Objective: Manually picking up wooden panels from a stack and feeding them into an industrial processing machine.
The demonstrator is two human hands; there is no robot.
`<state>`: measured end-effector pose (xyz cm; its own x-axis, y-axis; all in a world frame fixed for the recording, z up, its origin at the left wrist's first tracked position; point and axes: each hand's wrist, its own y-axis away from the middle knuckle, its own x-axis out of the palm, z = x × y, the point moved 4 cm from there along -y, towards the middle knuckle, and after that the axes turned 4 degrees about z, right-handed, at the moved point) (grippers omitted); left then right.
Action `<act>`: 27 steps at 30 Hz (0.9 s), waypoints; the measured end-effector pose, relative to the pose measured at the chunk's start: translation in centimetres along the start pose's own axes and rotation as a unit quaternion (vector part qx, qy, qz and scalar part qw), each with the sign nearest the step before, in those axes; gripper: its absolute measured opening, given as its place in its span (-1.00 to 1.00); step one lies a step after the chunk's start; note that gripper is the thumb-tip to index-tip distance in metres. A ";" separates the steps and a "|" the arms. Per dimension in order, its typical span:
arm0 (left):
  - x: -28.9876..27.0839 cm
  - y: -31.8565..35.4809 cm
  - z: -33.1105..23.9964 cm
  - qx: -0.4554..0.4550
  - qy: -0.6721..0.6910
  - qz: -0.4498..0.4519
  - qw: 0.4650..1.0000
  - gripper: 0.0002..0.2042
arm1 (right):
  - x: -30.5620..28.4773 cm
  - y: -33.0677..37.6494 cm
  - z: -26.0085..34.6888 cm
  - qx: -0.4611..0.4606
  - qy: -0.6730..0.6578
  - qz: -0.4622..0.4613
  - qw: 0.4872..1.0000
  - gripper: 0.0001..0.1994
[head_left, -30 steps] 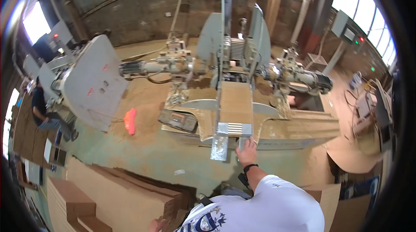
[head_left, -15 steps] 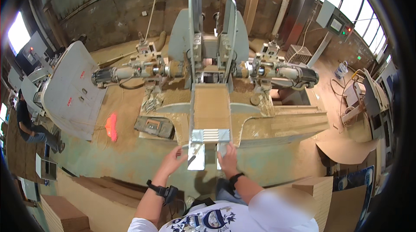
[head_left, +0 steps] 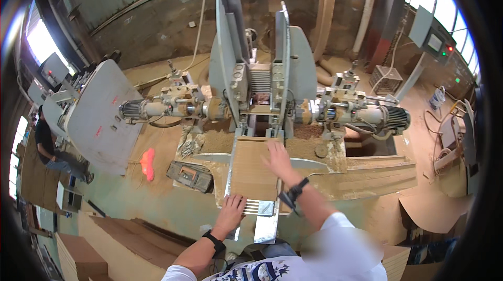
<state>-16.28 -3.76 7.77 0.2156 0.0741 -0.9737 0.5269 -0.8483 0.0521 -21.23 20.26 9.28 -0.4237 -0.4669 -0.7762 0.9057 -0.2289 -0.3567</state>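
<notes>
Both hands lie flat and open, gripping nothing: the right hand [head_left: 276, 158] presses the wooden board [head_left: 251, 171] on the machine's feed table [head_left: 268, 224], the left hand [head_left: 230, 210] rests at its near end. The board seems stiff, light; best pushed by palms.

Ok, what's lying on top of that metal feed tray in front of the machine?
A flat wooden board lies on the tray. The right hand presses flat on its far end, the left hand rests on its near edge. The tray surface beneath the board is hidden.
</notes>
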 end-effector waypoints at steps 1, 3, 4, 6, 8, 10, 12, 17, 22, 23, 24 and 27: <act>0.0 -0.1 -0.2 -0.004 -0.002 0.004 1.000 -0.39 | 1.0 -1.5 -0.8 0.000 -0.006 0.002 1.000 -0.55; 0.2 -0.5 -0.4 0.004 -0.018 0.017 1.000 -0.46 | 3.2 -4.6 -1.9 -0.024 0.093 0.025 0.995 -0.54; 0.4 -0.3 -0.2 0.006 -0.016 0.024 1.000 -0.50 | 3.8 -5.6 -2.0 -0.028 0.088 0.025 0.995 -0.54; 0.4 0.6 0.5 0.020 -0.013 0.032 0.999 -0.45 | 6.1 -6.4 -2.6 0.052 0.132 0.213 0.967 -0.53; 0.5 1.4 1.1 0.045 0.004 0.044 0.998 -0.41 | 6.4 -6.6 -2.0 0.045 0.143 0.215 0.965 -0.53; 0.1 2.1 1.5 0.052 0.045 0.035 0.997 -0.45 | 6.5 -6.1 -1.7 0.027 0.162 0.197 0.966 -0.51; -0.4 2.7 1.9 0.065 0.086 0.023 0.994 -0.49 | 6.8 -4.4 -1.1 0.005 0.184 0.205 0.961 -0.49; 0.0 4.9 2.4 0.036 0.187 -0.008 0.982 -0.50 | 6.3 -0.4 0.7 0.021 0.144 0.238 0.960 -0.37; -0.3 4.9 2.4 0.056 0.158 -0.044 0.985 -0.52 | 3.8 3.3 7.6 -0.122 0.064 0.258 0.956 -0.27; -0.6 5.5 2.4 0.056 0.164 -0.073 0.982 -0.51 | 1.6 4.6 11.7 -0.158 -0.054 0.337 0.926 -0.27; -0.8 5.6 2.2 0.056 0.169 -0.074 0.981 -0.51 | 0.5 6.1 14.5 -0.171 -0.030 0.418 0.891 -0.29; -1.1 5.1 2.4 0.011 0.187 -0.052 0.981 -0.51 | 2.7 11.1 15.1 -0.191 0.037 0.440 0.877 -0.30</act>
<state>-15.81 -9.45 8.52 0.4492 0.3449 -0.8241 0.5453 -0.8366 -0.0529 -12.49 3.61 11.10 0.4292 -0.2585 -0.8654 0.8252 0.5017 0.2594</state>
